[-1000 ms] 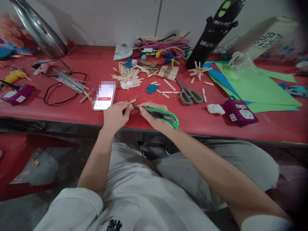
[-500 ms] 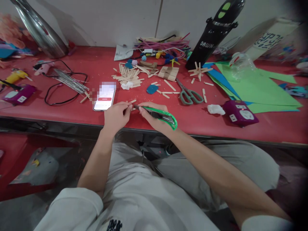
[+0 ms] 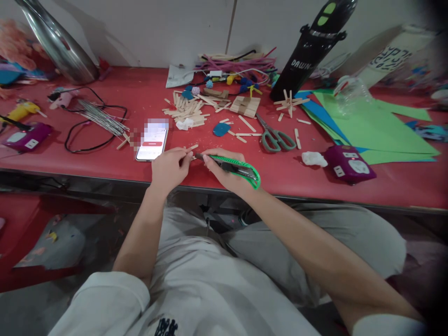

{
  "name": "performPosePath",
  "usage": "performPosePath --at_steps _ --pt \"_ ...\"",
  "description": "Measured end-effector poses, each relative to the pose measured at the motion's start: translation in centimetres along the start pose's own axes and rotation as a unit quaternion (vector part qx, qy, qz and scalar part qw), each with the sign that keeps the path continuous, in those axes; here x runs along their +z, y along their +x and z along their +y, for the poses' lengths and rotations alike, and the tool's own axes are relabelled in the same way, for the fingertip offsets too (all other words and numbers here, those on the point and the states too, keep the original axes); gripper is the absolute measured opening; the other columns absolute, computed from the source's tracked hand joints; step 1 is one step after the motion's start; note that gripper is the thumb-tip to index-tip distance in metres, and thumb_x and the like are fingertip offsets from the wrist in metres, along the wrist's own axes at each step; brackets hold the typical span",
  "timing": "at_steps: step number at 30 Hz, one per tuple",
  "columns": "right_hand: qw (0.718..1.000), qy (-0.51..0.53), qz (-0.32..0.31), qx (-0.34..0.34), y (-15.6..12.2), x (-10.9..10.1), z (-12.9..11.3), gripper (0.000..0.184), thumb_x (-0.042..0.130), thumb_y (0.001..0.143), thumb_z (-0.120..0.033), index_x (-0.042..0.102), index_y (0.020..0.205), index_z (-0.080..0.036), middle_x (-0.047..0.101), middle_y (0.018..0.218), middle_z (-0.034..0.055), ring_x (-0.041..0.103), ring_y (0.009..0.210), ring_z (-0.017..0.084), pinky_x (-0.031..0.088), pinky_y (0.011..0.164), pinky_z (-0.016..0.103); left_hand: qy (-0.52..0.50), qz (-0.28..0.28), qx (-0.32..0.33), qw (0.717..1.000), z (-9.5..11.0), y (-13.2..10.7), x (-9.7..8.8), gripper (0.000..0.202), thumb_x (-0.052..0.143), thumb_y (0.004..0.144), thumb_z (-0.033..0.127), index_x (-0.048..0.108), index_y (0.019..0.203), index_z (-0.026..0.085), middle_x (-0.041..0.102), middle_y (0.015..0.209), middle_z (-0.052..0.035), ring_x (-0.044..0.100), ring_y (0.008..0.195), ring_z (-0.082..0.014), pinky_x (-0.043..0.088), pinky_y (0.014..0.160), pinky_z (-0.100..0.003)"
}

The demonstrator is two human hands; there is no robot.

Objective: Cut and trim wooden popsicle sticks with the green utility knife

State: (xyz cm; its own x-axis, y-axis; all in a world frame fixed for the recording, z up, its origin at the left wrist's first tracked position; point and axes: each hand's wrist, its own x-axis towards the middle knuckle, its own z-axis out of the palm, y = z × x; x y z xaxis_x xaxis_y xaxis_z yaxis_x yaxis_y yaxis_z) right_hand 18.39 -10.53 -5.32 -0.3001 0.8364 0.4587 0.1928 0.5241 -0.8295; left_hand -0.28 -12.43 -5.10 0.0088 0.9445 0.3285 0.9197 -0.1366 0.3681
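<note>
Near the table's front edge, my left hand (image 3: 171,169) is closed in a pinch on a short wooden craft stick (image 3: 192,148), whose end sticks out past the fingertips. My right hand (image 3: 227,168) is wrapped round a green utility knife (image 3: 241,169), its blade end pointing left toward the left fingertips. Whether the blade touches the stick I cannot tell. A lit phone (image 3: 152,142) lies just beyond my left hand. Past my right hand are a blue round piece (image 3: 221,129) and grey-green scissors (image 3: 276,139).
A pile of craft sticks (image 3: 185,109) and a joined stick panel (image 3: 245,107) lie farther back. Green sheets (image 3: 378,126) and a purple power block (image 3: 351,164) are on the right. Metal wires (image 3: 101,119) lie left; a black bottle (image 3: 297,60) and steel flask (image 3: 63,46) stand behind.
The knife and my right hand have shifted very slightly to the right. My left hand stays in place with the stick.
</note>
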Motion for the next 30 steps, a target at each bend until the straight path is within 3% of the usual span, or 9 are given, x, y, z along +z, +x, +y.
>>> performPosePath --at_steps 13,30 --pt "1.000 -0.001 0.001 -0.004 0.06 0.09 0.23 0.025 0.061 0.094 -0.043 0.074 0.094 -0.021 0.078 0.085 0.0043 0.073 0.073 0.017 0.059 0.075 0.030 0.007 0.001 0.004 1.000 -0.05 0.05 0.10 0.038 0.046 0.100 0.038 0.078 0.089 0.022 0.078 0.113 -0.0040 0.072 0.098 -0.0232 0.050 0.070 -0.032" --pt "1.000 -0.020 -0.006 0.009 0.11 -0.12 0.10 0.027 0.060 0.094 -0.045 0.074 0.094 -0.022 0.079 0.088 0.0052 0.074 0.076 0.019 0.060 0.077 0.032 0.005 -0.001 -0.002 1.000 0.13 -0.10 0.03 0.034 0.048 0.099 0.035 0.079 0.094 0.024 0.078 0.117 -0.0017 0.072 0.103 -0.0242 0.051 0.070 -0.033"
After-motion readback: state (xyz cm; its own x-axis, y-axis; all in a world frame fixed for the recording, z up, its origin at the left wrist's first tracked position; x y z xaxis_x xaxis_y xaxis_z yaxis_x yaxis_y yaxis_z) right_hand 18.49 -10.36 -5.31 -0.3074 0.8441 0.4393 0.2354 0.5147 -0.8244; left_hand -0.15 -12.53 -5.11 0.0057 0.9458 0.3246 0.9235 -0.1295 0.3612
